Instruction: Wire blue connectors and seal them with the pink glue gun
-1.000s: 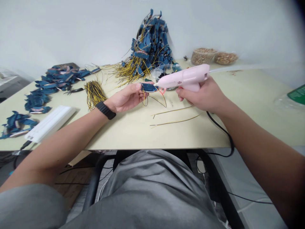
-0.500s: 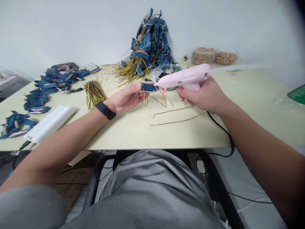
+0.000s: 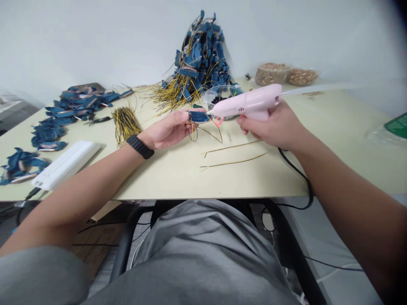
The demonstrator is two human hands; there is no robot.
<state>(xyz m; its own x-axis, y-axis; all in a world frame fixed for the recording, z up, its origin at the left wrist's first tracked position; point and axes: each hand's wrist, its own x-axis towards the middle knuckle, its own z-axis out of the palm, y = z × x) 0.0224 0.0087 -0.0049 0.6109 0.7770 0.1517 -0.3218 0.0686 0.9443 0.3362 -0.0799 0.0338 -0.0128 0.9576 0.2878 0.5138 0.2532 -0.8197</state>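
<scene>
Pale tabletop (image 3: pixel 178 180): pink glue gun (image 3: pixel 251 99) gripped by my right hand (image 3: pixel 275 127); blue piece (image 3: pixel 199 117), pinched in my left hand (image 3: pixel 171 128), lies left of the gun's nozzle, long axes nearly aligned.

Glue gun (image 3: pixel 247 101) in the right hand (image 3: pixel 269 127), smooth, glossy pink plastic; before the hands, table (image 3: pixel 171 173), smooth, pale, low-sheen; left of the left hand (image 3: pixel 173 129), power strip (image 3: pixel 67 164), smooth white plastic; below both, shirt (image 3: pixel 203 250), creased matt grey cloth.

The glue gun (image 3: pixel 246 102) is pale pink, the wire bundle (image 3: pixel 126 125) yellow and black.
</scene>
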